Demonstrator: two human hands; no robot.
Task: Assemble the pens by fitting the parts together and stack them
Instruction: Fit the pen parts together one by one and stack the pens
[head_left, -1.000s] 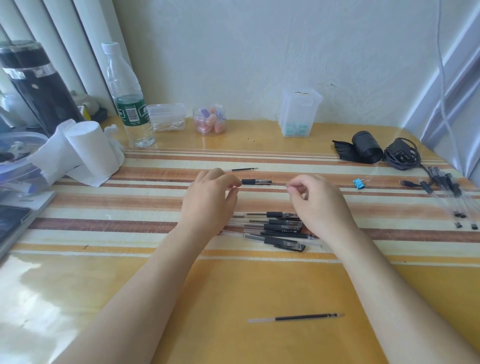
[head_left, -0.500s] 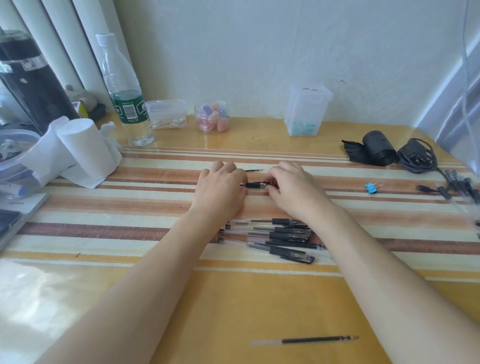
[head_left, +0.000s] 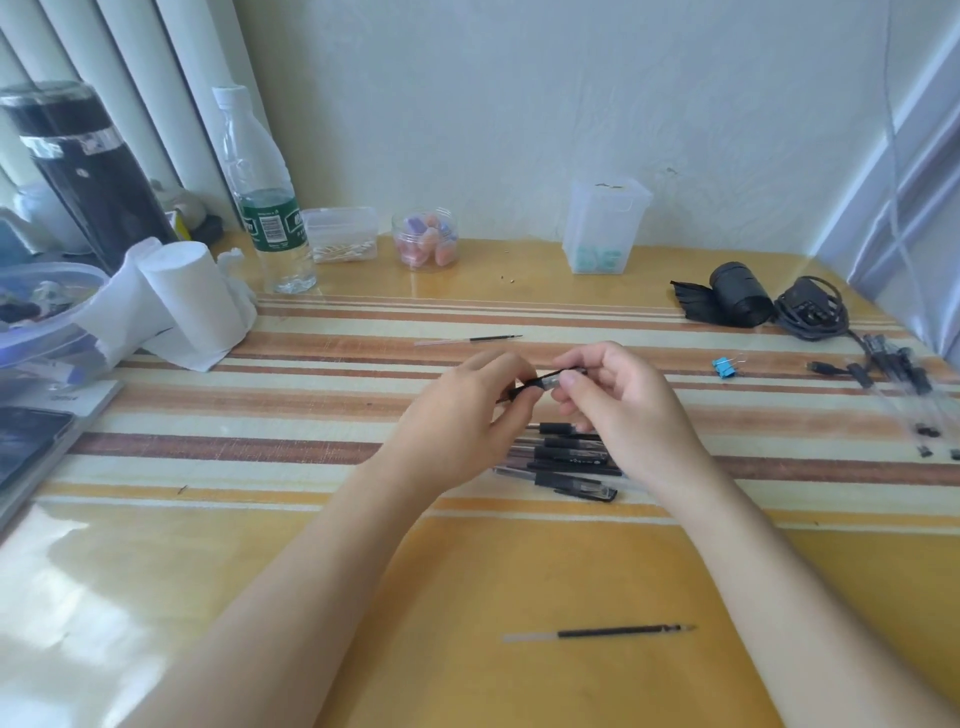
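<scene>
The left hand (head_left: 467, 415) and right hand (head_left: 623, 410) meet above the striped middle of the table (head_left: 291, 582), each pinching one end of a black pen (head_left: 546, 382) that tilts up toward the right. The fingers of both hands curl round it. Just below the hands, the pile of pens (head_left: 569, 460) lies on the table. A loose refill (head_left: 602, 633) lies near the front edge, well apart from the pile.
</scene>
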